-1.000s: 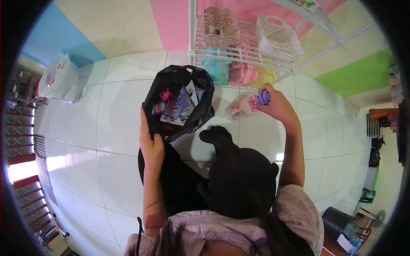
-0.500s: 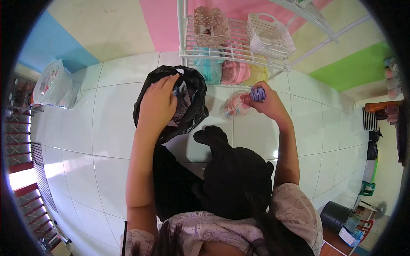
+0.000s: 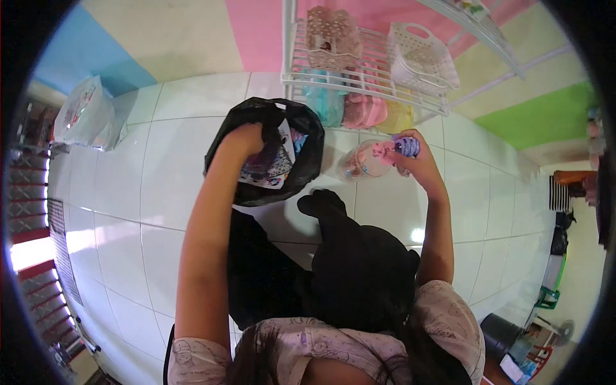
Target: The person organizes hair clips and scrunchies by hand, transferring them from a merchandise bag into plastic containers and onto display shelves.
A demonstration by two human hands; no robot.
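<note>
My left hand (image 3: 247, 139) reaches down into a black plastic bag (image 3: 312, 160) on the floor; its fingers are hidden inside. White printed sheets or packets (image 3: 277, 170) and something blue and pink (image 3: 298, 138) show in the bag's opening. My right hand (image 3: 416, 160) is closed around a purple, ridged, coil-like bundle (image 3: 409, 147), with small pink pieces (image 3: 383, 151) at its thumb side. Just left of that hand, a clear round container (image 3: 351, 167) with pink and coloured bits inside lies on the tiles.
A white wire rack (image 3: 290, 64) against the wall carries a brown dotted basket (image 3: 332, 38) and a white perforated basket (image 3: 421, 61). Teal (image 3: 325, 106) and pink bags (image 3: 364, 110) sit on its lower level. A filled white plastic bag (image 3: 86, 119) stands far left.
My left hand has gone from above the bag's opening down into it, and more of the printed contents shows. My right hand keeps the purple bundle, now turned slightly. The whole view has shifted a little.
</note>
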